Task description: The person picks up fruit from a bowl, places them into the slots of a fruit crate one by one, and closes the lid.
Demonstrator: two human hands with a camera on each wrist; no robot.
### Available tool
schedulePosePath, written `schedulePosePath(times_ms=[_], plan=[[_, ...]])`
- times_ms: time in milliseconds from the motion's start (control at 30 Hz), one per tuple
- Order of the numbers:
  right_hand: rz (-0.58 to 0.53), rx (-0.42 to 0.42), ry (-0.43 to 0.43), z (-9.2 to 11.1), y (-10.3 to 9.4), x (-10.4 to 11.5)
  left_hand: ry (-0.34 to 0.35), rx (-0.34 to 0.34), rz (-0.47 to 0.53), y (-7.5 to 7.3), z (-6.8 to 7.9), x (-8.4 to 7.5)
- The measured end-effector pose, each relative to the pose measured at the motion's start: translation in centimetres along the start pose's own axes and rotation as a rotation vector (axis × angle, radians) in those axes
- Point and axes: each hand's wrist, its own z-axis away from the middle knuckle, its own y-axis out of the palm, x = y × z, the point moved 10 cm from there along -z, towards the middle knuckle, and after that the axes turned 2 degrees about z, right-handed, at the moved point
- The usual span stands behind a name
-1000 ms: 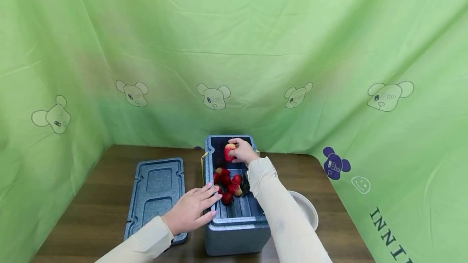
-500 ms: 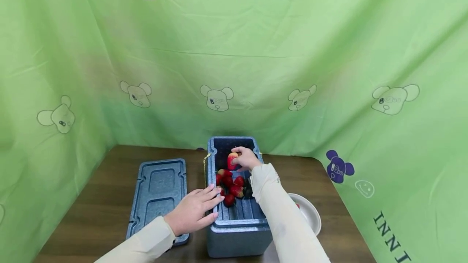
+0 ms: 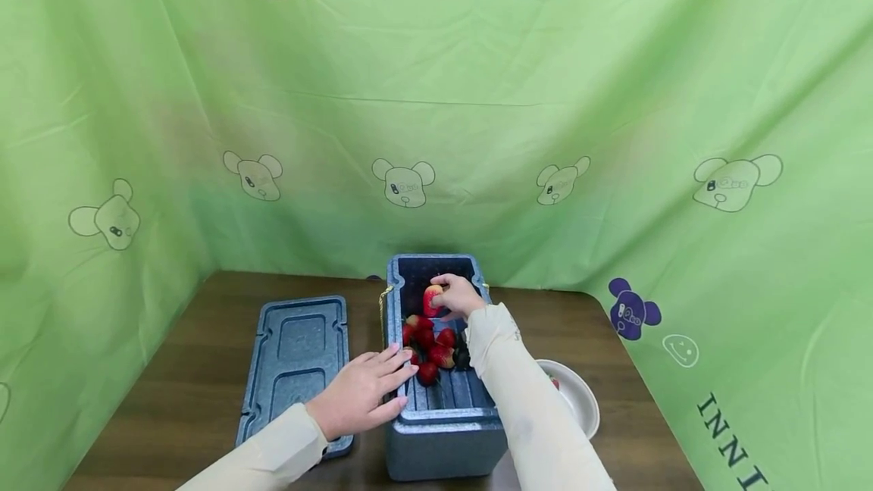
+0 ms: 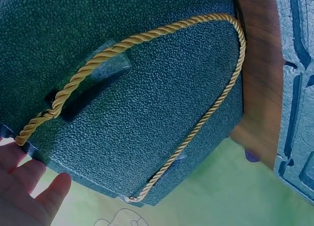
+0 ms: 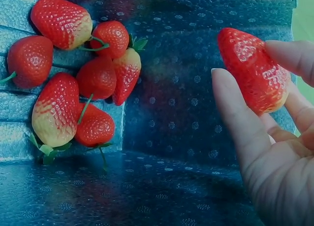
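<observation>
My right hand (image 3: 458,297) is inside the blue foam box (image 3: 446,455), pinching a large red strawberry (image 5: 252,71) with a yellowish end between thumb and fingers. It holds the strawberry above the floor of the box, toward the far end. Several other strawberries (image 5: 55,106), some with green stems or leaves, lie in a cluster on the ribbed floor. My left hand (image 3: 361,394) rests on the left rim of the box, fingers extended. In the left wrist view, its fingertips touch the box edge beside a twisted gold cord (image 4: 196,130).
The box lid (image 3: 296,339) lies flat on the wooden table (image 3: 184,385) to the left. A white bowl (image 3: 588,406) with something red inside is partly hidden behind my right sleeve. A green printed cloth (image 3: 477,226) hangs behind and at both sides.
My right hand has shifted slightly lower and nearer inside the box with the strawberry, then stayed still. The head view has shifted a little. My left hand keeps its place on the rim.
</observation>
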Motion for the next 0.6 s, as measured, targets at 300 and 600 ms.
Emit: schedulePosePath(times_ms=[300,600], plan=[[-0.018,0.022,-0.006,0.4,-0.1,0.0,-0.001,0.01,-0.001,0.1,0.0,-0.1],[-0.035,0.05,-0.046,1.2,-1.6,2.6,-0.006,0.001,0.017,-0.1,-0.1,-0.1]])
